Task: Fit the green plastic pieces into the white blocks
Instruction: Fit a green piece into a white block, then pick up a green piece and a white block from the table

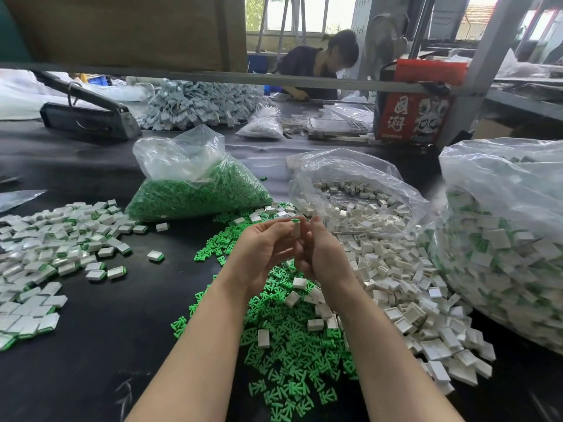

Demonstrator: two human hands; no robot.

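Both hands' grip (297, 236) pinched together around one white block (295, 230), green piece (295, 220) mostly hidden inside.

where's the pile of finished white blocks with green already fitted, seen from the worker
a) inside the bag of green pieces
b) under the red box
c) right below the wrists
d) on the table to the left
d: the finished blocks, white with green edges showing, lie spread on the black table left of the left hand.

Bare forearms (198, 345), no sleeves.
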